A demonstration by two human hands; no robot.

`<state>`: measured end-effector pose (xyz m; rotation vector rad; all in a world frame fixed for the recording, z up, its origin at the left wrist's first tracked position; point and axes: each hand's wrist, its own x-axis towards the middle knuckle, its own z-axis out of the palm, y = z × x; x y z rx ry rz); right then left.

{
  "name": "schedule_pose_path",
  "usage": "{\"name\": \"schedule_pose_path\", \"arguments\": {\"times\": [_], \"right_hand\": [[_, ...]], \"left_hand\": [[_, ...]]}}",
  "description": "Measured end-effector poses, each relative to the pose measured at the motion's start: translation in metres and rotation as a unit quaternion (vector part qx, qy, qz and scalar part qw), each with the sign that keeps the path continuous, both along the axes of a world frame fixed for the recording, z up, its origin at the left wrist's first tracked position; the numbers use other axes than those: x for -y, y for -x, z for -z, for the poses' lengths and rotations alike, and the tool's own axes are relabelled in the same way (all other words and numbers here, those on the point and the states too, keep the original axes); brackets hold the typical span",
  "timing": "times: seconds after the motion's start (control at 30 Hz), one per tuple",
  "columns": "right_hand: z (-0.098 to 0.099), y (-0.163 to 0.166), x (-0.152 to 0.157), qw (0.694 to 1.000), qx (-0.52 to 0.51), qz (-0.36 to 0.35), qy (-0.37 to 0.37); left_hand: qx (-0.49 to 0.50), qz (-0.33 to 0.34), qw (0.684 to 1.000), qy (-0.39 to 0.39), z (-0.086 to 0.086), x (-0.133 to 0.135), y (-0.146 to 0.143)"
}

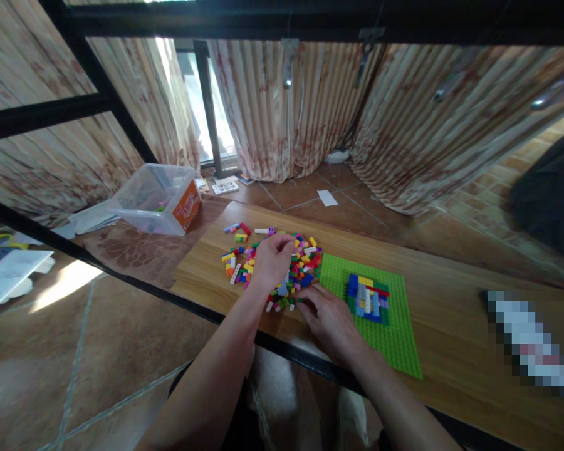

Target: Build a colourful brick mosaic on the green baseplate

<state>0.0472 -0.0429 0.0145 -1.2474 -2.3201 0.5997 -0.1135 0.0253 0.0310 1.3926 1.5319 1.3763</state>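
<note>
A heap of loose toy building bricks in many colours lies on the wooden table. My left hand is over the middle of the heap, with thumb and fingers curled together; whatever may be between them is too small to make out. At the heap's near right edge is my right hand, its thumb and fingers curved and apart, the tips by some green bricks. To its right, a green baseplate carries a low brick build in blue, yellow, red, white and grey.
A clear plastic bin with an orange label stands on the floor beyond the table's left end. Dark metal bars cross above and left. At the table's right lies a pixelated object. Curtains hang behind.
</note>
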Motion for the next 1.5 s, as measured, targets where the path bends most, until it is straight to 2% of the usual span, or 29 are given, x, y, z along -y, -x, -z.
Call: {"name": "schedule_pose_path", "arguments": {"times": [0.13,0.27,0.37,0.5,0.6,0.67,0.77,0.9,1.03,1.37,1.5], "right_hand": [[-0.005,-0.008,-0.001,0.998,-0.045,0.039,0.003],[-0.011,-0.026,-0.003,0.991,-0.106,0.08,0.008],[-0.015,-0.047,-0.006,0.978,-0.153,0.14,0.018],[-0.016,-0.083,-0.011,0.949,-0.21,0.225,0.073],[-0.015,-0.107,-0.014,0.936,-0.207,0.269,0.093],[-0.013,-0.117,-0.015,0.938,-0.176,0.284,0.094],[-0.01,-0.124,-0.015,0.95,-0.123,0.277,0.08],[-0.005,-0.125,-0.017,0.97,-0.079,0.223,0.052],[-0.002,-0.124,-0.019,0.976,-0.046,0.209,0.046],[-0.003,-0.116,-0.021,0.962,-0.022,0.265,0.057],[-0.006,-0.114,-0.019,0.963,-0.007,0.264,0.043]], "left_hand": [[-0.006,0.002,1.0,-0.002,0.008,-0.003,0.0],[-0.014,0.02,1.0,-0.007,0.008,-0.001,-0.003],[-0.018,0.037,0.999,-0.003,0.006,0.001,-0.007],[-0.019,0.041,0.999,-0.008,0.007,-0.001,-0.011],[-0.012,0.045,0.999,-0.009,0.01,-0.003,-0.013],[-0.011,0.047,0.999,-0.006,0.011,-0.004,-0.015],[-0.013,0.052,0.999,-0.001,0.01,-0.004,-0.018],[-0.026,0.051,0.998,0.004,0.009,-0.004,-0.023],[-0.044,0.052,0.998,-0.005,0.011,-0.004,-0.024],[-0.059,0.054,0.997,-0.008,0.011,-0.004,-0.024],[-0.065,0.053,0.996,-0.008,0.012,-0.004,-0.023]]}}
